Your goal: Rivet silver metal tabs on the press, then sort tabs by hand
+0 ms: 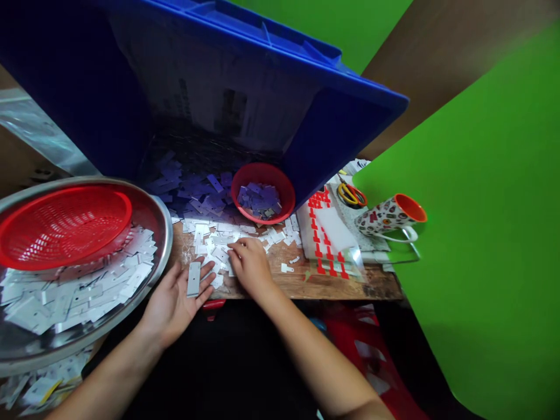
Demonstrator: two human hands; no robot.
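Note:
My left hand [171,300] is turned palm up, with a grey rectangular metal plate [193,279] lying across its fingers. The plate has a small hole, and its edge suggests a stack. Over the loose metal plates [210,240] on the table, my right hand [251,265] points down with its fingers drawn together at the pile. What its fingertips pinch, if anything, is hidden. Behind the hands stands a red bowl [262,217] holding more small metal pieces.
A steel basin [164,233] at left holds many plates and a red strainer [65,233]. A blue crate [350,87] rises over the table [280,286]. To the right are a red-patterned sheet [317,236], scissors [350,195] and a patterned mug [380,217].

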